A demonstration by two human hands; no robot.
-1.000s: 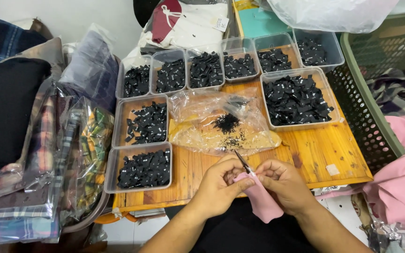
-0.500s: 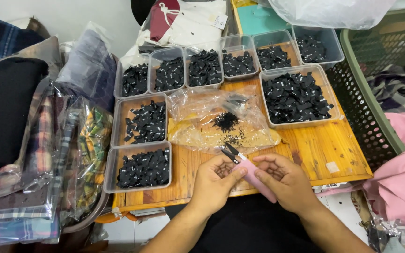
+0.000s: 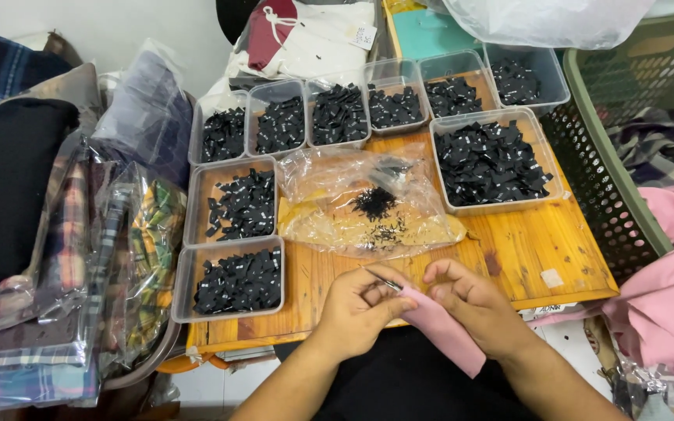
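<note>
Pink fabric strip [image 3: 442, 331] sits at the near edge of the wooden desk [image 3: 540, 249], pinched at its top end between both your hands. Your left hand [image 3: 360, 308] has its fingers pressed together on a thin dark pin-like tool [image 3: 382, 280] I can't identify for sure, and your right hand [image 3: 470, 300] curls its fingers onto the cloth. I'd keep the fabric taut and flat, tool angled low, away from the clear bag [image 3: 368, 206] of tiny black bits.

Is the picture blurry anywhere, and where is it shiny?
Head view: mostly sharp; the clear plastic bag on the wooden table glints with glare, so do wrapped clothes; left hand and right hand look slightly soft.
</note>
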